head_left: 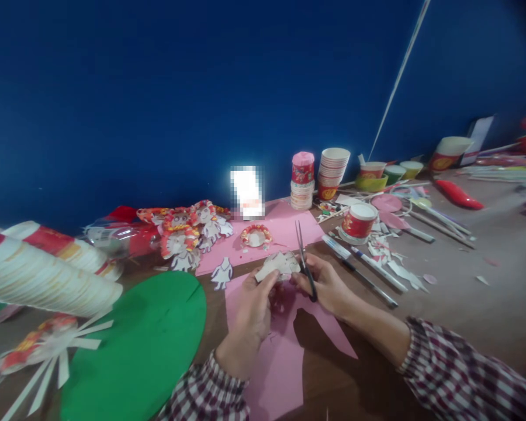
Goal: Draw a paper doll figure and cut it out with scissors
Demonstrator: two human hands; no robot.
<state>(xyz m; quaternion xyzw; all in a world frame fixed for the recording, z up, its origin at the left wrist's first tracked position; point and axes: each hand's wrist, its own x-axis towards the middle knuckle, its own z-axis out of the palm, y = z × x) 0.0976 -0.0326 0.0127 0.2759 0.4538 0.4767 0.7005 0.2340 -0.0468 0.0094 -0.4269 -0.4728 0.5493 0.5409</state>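
Observation:
My left hand (252, 310) pinches a white paper cutout (277, 266) between thumb and fingers, above the pink paper. My right hand (326, 283) is wrapped round the black handles of a pair of scissors (307, 269), whose blades point up and away just right of the cutout. The fingertips of my right hand are close to the cutout's right edge; I cannot tell whether they touch it. A small white figure cutout with a dark outline (222, 273) lies to the left. Beyond the cutout rests a red and yellow ring (256, 235) on pink paper (289, 225).
A green disc (144, 351) and leaning stacked paper cups (48, 269) are on the left. Several decorated paper figures (182, 234) lie behind. Upright cup stacks (333, 169), a red cup (358, 222), markers (379, 269) and paper scraps (381, 248) are on the right.

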